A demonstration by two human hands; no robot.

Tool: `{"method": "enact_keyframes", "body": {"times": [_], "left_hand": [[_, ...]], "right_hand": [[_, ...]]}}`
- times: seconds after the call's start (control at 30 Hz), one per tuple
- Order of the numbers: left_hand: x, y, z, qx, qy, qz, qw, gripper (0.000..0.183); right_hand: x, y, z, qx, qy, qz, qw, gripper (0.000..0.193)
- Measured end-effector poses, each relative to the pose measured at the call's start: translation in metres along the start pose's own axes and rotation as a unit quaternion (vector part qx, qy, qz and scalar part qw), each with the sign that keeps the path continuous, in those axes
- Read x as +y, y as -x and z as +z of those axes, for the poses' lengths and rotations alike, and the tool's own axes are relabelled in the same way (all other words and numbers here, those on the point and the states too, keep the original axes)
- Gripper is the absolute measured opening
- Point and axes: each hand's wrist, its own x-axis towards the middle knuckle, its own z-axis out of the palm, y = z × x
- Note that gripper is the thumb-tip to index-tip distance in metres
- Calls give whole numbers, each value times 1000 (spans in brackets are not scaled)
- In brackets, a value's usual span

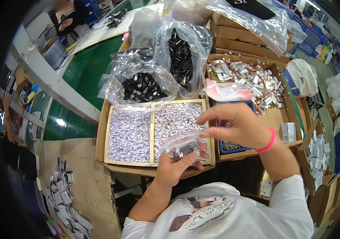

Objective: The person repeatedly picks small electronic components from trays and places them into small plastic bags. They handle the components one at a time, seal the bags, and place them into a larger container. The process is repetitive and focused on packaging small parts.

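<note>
My left hand (176, 168) grips a small clear zip bag (182, 144) with a reddish strip along its top and small dark and white parts inside. Close to the bag's upper right corner is my right hand (233, 124), a pink band on its wrist. Its thumb and forefinger are apart, and I see nothing between them. Beneath both hands lies a wooden tray (152, 133) of two compartments, filled with tiny whitish pieces. A blue bin (233, 150) of small metal-looking parts, screws perhaps, sits partly hidden under my right hand.
Beyond the tray, clear bags hold black parts (142, 87) and slim black pieces (180, 59). A carton (293, 113) of small silvery wired packs, with flat reddish bags (227, 91) on its edge, stands right. Small boxes (64, 195) lie left; a person (72, 24) stands far left.
</note>
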Motion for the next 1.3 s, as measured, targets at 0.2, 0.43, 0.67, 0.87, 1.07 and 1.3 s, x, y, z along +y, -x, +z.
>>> {"method": "enact_keyframes", "body": {"times": [0.2,0.43,0.67,0.87,1.07,1.3], "left_hand": [[5,3,-5,-23,-71,67,995,44],[17,-1,-10,38,-195,191,961,19],[21,-3,2,82,-287,202,933,14],[23,-4,4,79,-258,189,944,13],[22,-7,-1,56,-233,206,949,13],[21,-10,1,46,-289,215,932,12]], "right_hand": [[19,14,45,85,-242,1,966,12],[15,17,63,134,-186,-66,971,8],[14,20,65,149,-194,-61,968,9],[19,20,64,170,-182,-84,965,8],[24,22,65,188,-266,-65,943,6],[23,20,65,178,-171,-132,960,10]]}}
